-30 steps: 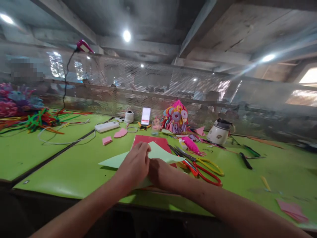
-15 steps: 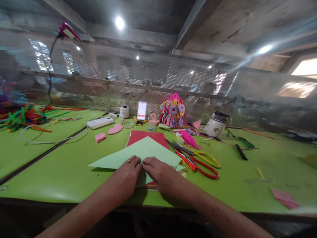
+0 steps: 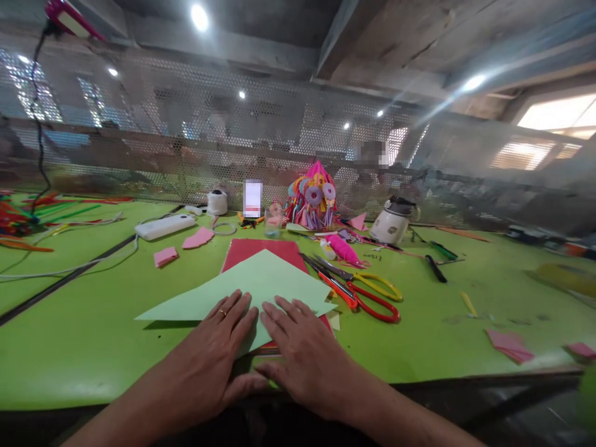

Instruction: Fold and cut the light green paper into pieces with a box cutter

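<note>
A folded sheet of light green paper [image 3: 261,279] lies with its point facing away from me, on top of a red sheet [image 3: 263,247]. My left hand [image 3: 223,347] rests on the green paper's near part, fingers stretched and palm down, with a ring on one finger. Beside it my right hand [image 3: 302,344] also presses flat, fingers spread. The two thumbs nearly meet close to the table edge. Just right of the paper lie scissors with red handles [image 3: 367,298] and scissors with yellow handles [image 3: 379,285]. My palms hide the paper's near edge.
Behind the paper stand a tasselled colourful ornament [image 3: 316,198], a clear cup [image 3: 273,223] and a white thread spool [image 3: 216,202]. A white power strip [image 3: 165,226] and pink paper pieces [image 3: 198,238] lie left. Rightward are a grey-white kettle [image 3: 391,222] and a black-handled tool [image 3: 436,269].
My fingers, bunched together at the paper's middle before, are now spread flat on it, and both hands sit nearer to me. The whole view has shifted, so the table things appear further left.
</note>
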The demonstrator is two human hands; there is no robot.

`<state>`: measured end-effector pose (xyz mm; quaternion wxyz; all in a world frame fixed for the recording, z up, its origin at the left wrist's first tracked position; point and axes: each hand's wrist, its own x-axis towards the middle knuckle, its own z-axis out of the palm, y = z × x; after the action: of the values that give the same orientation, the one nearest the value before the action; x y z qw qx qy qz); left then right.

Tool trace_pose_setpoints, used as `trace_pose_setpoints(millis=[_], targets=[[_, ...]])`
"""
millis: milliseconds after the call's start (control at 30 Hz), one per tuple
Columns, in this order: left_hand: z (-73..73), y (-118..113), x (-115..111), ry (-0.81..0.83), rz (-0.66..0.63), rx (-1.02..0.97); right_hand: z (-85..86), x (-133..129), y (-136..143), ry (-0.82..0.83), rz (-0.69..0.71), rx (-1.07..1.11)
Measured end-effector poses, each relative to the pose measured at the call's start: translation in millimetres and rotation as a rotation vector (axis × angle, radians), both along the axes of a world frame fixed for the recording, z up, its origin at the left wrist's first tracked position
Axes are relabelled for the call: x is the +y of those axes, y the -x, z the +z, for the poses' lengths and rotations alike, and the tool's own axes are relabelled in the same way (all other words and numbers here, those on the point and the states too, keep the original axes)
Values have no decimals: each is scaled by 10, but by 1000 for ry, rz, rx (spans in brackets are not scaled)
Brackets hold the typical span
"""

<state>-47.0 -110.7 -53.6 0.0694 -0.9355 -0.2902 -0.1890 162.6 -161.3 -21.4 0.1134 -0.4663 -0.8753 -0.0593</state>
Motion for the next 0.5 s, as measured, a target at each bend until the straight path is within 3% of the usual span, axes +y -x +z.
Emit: trace_pose_setpoints(millis=[267, 500], targets=[[23, -5, 16, 126, 31, 4, -83, -168, -412, -31, -224, 16], [54, -15, 23, 175, 34, 11, -132, -247, -518, -80, -281, 96]])
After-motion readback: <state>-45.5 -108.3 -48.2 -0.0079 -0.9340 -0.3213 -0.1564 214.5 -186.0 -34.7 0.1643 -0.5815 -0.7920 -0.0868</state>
